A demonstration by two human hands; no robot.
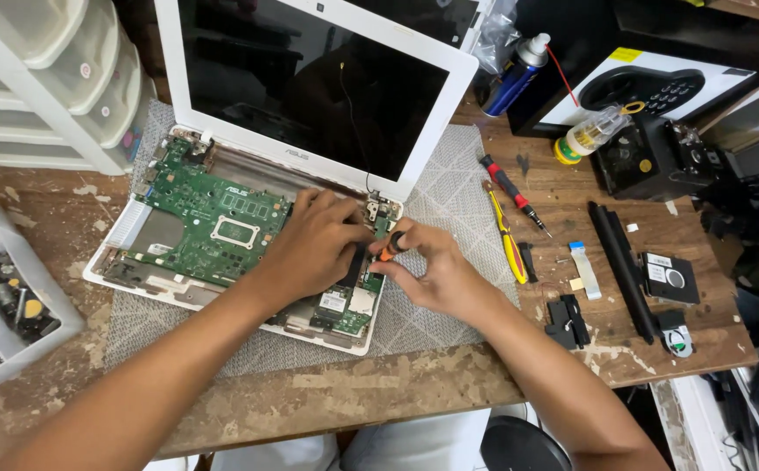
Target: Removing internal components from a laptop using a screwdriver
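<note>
I see my right hand (427, 270) gripping an orange-handled screwdriver (390, 247) upright over the green laptop motherboard (214, 222), my left hand (314, 249) resting open there.

Even, soft daylight fills the scene, sharp throughout. The glossy black laptop screen (309, 78) mirrors a dim silhouette. Edges bow slightly outward.

Both forearms reach in from the bottom edge, bare, and converge toward the middle. The left hand (314, 244) lies palm down, fingers bent and spread, knuckles up. The right hand (432, 270) sits just beside it, fingers curled inward, thumb and forefinger pinched together at the tips, wrist slightly raised.
</note>
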